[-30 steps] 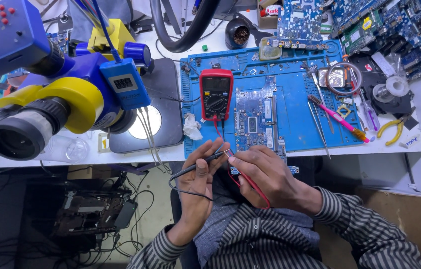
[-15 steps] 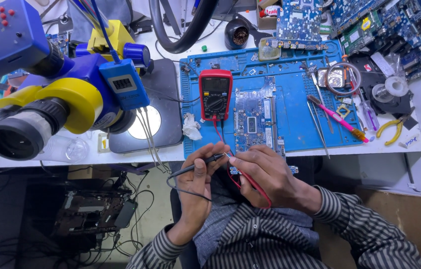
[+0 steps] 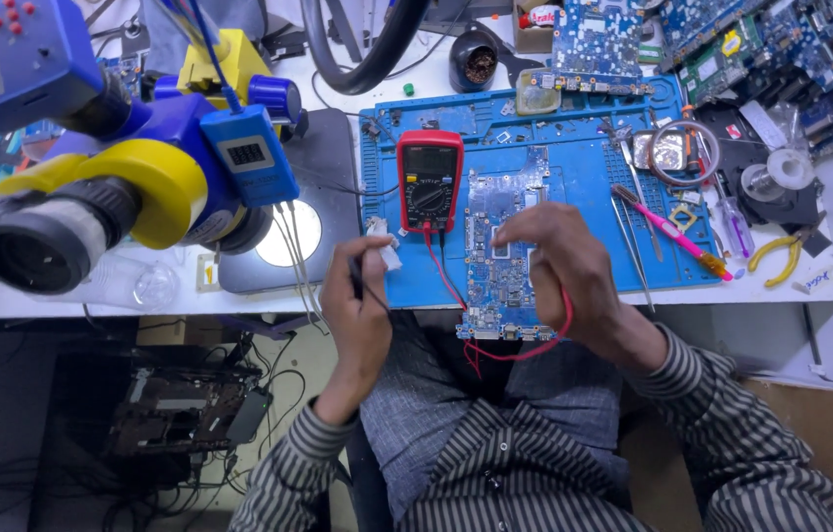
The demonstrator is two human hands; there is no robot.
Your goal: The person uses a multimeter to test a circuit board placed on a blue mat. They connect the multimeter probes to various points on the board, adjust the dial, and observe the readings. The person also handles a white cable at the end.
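My left hand (image 3: 362,305) holds a thin black probe upright at the desk's near edge, left of the blue circuit board (image 3: 502,251). My right hand (image 3: 559,256) is closed on a red probe whose red lead (image 3: 525,352) loops below it, and its fingertips rest over the board's middle. A red multimeter (image 3: 429,182) lies on the blue work mat (image 3: 584,177) just left of the board, with red and black leads running from its base.
A blue and yellow microscope (image 3: 111,187) juts out at the left over a lit round lamp (image 3: 290,234). Tweezers and a pink-handled tool (image 3: 667,232) lie right of the board. Yellow pliers (image 3: 776,258), solder spools and more circuit boards (image 3: 781,49) crowd the right.
My hands have parted: the right one rose with the red probe onto the circuit board, and the left moved left with the black probe. The view has come closer.
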